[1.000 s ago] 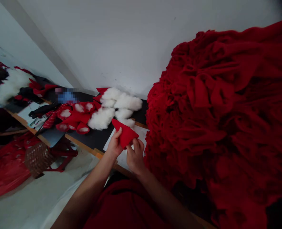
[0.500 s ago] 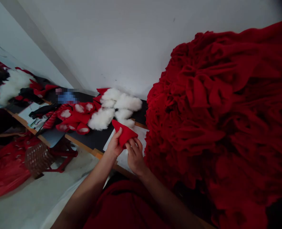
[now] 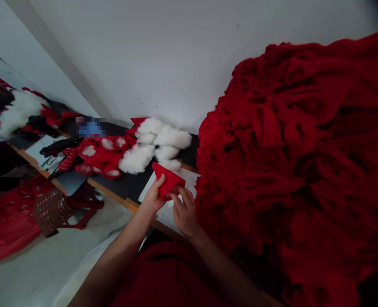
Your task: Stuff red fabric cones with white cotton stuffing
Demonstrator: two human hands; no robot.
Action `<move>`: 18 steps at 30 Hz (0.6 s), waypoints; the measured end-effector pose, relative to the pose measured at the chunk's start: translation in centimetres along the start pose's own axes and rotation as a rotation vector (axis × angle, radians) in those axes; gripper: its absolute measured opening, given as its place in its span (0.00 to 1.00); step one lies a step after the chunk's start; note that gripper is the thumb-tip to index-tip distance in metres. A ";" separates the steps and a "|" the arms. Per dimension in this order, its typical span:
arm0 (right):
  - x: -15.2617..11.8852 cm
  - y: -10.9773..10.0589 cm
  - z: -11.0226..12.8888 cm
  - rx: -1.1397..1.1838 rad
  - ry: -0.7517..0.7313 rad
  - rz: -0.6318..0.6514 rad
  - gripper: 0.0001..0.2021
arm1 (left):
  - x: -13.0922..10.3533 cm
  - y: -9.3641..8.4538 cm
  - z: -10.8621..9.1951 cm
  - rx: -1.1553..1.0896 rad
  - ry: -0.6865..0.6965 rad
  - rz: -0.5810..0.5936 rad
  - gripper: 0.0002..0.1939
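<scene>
A red cone-shaped cloth piece (image 3: 169, 178), like a small pointed hat, is held over the near side of the bench with its tip toward the upper left. My left hand (image 3: 156, 195) is closed around its left side, thumb on top. At the open end, the bent fingers of my right hand (image 3: 185, 211) grip the lower right rim; the fingertips are partly hidden. Clumps of white stuffing (image 3: 137, 158) lie just beyond the cone. Beneath my hands is a white sheet (image 3: 168, 213).
A tall heap of red cloth pieces (image 3: 287, 162) rises close on my right. Left along the dark bench (image 3: 112, 186) lie stuffed red pieces (image 3: 101, 160) and striped red cloth (image 3: 69, 160). A red stool (image 3: 86, 211) and a person's dark sleeve (image 3: 1, 166) are farther left.
My right fingers have drawn back a little from inside the cone's opening to its rim. The cone has turned slightly, showing more of its open end. My left hand keeps its hold.
</scene>
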State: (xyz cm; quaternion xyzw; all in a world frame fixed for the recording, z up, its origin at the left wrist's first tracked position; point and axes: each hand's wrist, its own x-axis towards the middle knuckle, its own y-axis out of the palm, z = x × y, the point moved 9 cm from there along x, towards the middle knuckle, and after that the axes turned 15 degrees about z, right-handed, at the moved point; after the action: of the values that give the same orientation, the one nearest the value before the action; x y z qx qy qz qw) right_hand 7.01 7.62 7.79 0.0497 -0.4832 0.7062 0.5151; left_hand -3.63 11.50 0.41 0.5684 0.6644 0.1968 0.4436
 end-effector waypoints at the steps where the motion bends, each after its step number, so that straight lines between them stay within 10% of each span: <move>1: 0.0 -0.1 -0.2 0.029 0.020 0.005 0.21 | 0.1 0.1 0.3 -0.027 -0.019 0.011 0.12; 18: -0.1 1.1 -1.5 0.038 0.161 0.017 0.11 | -0.4 0.8 3.3 -0.268 -0.100 0.098 0.21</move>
State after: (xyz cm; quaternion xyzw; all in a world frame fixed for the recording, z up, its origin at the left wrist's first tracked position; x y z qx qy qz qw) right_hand 6.89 8.65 6.22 -0.0018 -0.4269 0.7214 0.5452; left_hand -0.48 10.55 -0.54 0.5449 0.5807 0.2764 0.5380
